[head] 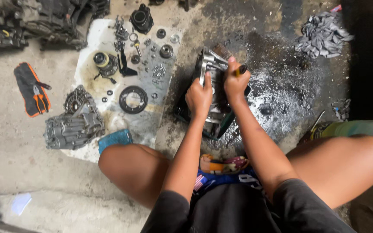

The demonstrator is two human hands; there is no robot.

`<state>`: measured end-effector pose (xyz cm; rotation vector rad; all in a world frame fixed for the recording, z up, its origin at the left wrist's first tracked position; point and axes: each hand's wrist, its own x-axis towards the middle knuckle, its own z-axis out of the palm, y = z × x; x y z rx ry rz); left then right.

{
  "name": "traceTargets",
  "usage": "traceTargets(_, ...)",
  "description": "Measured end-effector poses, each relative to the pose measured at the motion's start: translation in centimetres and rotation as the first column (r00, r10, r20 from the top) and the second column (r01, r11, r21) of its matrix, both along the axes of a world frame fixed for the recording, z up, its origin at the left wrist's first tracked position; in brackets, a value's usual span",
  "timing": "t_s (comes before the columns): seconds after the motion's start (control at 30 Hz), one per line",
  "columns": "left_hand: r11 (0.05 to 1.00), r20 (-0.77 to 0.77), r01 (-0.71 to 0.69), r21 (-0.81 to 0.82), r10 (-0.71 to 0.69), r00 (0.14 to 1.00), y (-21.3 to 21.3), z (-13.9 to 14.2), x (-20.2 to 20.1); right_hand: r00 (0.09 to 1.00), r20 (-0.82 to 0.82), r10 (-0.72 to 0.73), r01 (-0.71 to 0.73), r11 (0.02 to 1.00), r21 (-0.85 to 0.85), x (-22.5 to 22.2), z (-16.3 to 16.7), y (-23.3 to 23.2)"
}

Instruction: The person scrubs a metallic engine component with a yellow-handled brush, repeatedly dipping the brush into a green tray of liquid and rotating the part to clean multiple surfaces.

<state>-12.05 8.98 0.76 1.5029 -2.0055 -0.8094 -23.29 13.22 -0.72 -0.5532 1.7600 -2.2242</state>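
Metal gearbox housing (212, 92), grey cast, stands tilted on the oily dark patch of concrete floor (9, 168), centre of view, just ahead of the squatting person's knees. Its lower end rests in a dark green tray (227, 123), partly hidden.

Left hand (199, 98) grips the housing's near edge, fingers curled tight round the metal, thumb up along the rim. Right hand (236, 82) sits right beside it, touching the top of the housing, fist closed on a tool with a yellow-and-black handle (240, 70); tool tip is hidden behind the hand, can't tell what it meets.

Left of the housing: a stained white sheet (92, 32) with loose parts on it, including a black ring (133, 99), a round bearing unit (105, 63), small bolts and washers (158, 71), and a black cylindrical part (141, 18) at the top. A second grey casing (73, 125) lies on the sheet's lower left corner, a blue rectangular pad (115, 139) just beside it. Further left, apart from the sheet, a black-and-orange pouch (30, 88) with orange-handled pliers (39, 101) on it. No readable labels.

Top right, well apart: crumpled grey rag (322, 28). Bottom left corner: pale paper scrap (20, 203).
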Motion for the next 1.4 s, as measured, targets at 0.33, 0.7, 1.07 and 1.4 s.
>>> traceTargets(0.33,0.999,0.008,0.046,0.004,-0.046,0.999,-0.8,0.7,0.6,0.986,0.147,0.076,-0.009,0.912,-0.411,-5.0,4.6,-0.4)
traceTargets(0.7,0.999,0.002,0.046,0.015,-0.047,0.999,-1.2,0.5,0.3,0.992,-0.019,0.121,-0.122,0.986,-0.111,5.9,-1.9,3.8)
traceTargets(1.07,0.999,-0.022,-0.036,-0.003,0.036,0.999,-2.7,-0.7,0.7,0.999,0.037,0.018,-0.013,0.993,-0.121,2.0,-0.2,-1.3)
traceTargets(1.4,0.999,-0.005,-0.031,0.042,0.031,1.0,-4.3,-1.3,3.7,0.615,-0.672,0.413,-0.483,0.87,0.093,10.1,3.2,4.4)
